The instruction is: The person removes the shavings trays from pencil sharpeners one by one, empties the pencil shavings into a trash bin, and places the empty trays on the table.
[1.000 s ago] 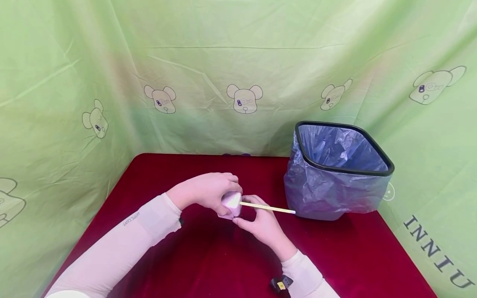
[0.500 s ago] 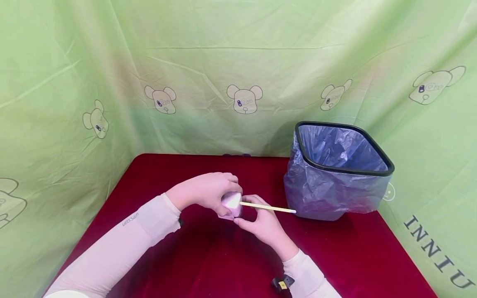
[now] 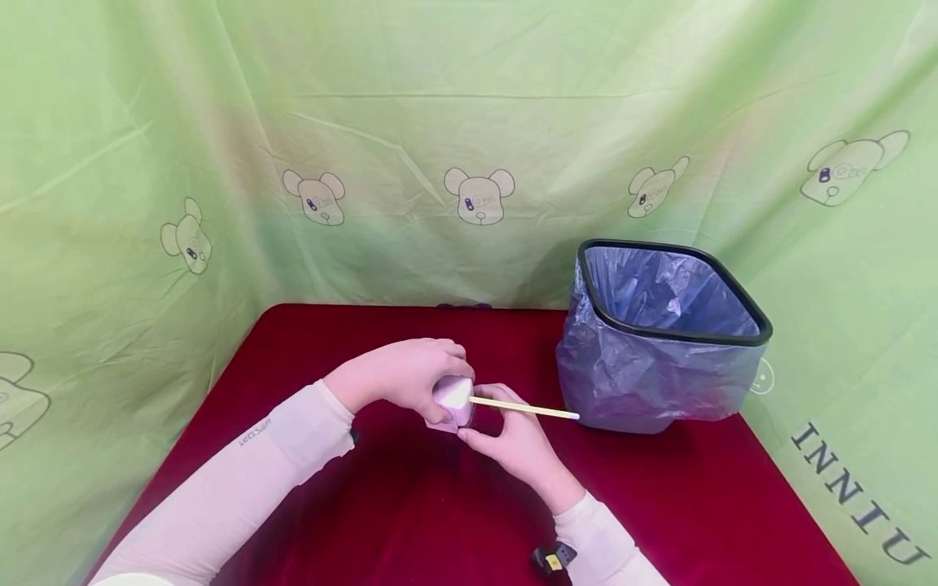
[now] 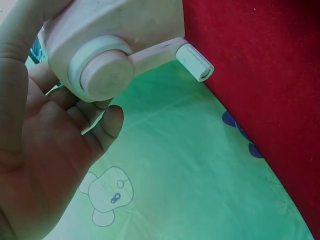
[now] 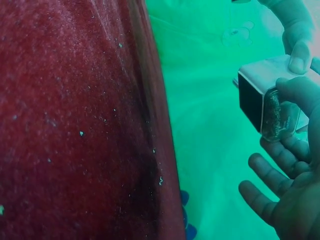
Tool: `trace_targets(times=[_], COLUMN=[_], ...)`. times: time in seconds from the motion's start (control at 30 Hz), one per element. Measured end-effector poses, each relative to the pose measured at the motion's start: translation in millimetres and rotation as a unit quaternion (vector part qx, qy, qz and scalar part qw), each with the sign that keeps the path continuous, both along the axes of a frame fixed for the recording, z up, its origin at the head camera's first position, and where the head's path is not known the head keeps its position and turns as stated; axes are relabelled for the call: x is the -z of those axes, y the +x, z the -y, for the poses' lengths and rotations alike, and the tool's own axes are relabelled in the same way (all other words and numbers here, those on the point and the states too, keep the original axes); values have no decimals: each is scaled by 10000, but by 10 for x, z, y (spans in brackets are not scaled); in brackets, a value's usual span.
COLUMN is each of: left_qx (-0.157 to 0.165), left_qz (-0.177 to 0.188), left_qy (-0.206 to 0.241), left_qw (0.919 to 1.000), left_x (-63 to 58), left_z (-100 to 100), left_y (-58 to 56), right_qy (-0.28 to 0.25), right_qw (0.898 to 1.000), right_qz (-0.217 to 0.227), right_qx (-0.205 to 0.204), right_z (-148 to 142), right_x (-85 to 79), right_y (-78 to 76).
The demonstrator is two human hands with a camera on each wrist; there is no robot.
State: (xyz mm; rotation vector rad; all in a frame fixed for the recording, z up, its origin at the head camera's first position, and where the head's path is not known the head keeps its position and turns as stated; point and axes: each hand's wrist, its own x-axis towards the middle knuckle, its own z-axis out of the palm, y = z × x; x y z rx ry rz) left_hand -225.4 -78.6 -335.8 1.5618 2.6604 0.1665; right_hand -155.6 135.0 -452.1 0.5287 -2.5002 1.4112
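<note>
My left hand grips a pale pink hand-crank pencil sharpener above the table, its thumb on the near side. A yellow pencil juts from the sharpener toward the right. In the left wrist view the crank handle sticks out from the sharpener's round hub. My right hand pinches the clear shavings drawer between thumb and a finger, its other fingers spread below. Shavings show inside that drawer, which sits partly in the sharpener body.
A waste bin with a black rim and a bluish plastic liner stands at the back right of the dark red table. Green cloth printed with bear heads hangs around the table's back and sides.
</note>
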Motion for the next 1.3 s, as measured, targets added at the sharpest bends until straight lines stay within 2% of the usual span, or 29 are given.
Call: trace_targets(times=[0.2,0.63,0.93,1.3], left_qx=[-105,-52,-60,-46], left_qz=[2,145,129,120], left_qy=[-11,32,36,2], left_qw=[9999,9999,9999,9999], left_x=[18,32,20,18], left_z=[12,10,7,22], left_y=[-6,-5,-1,5], right_qy=[-40,34,-31,-34], right_qw=[10000,10000,9999,10000], right_qz=[49,-20,108,42], right_qx=[-57,38,58,34], right_z=[8,-22,-40,-43], right_x=[18,27,25,35], right_y=[-7,5,2,8])
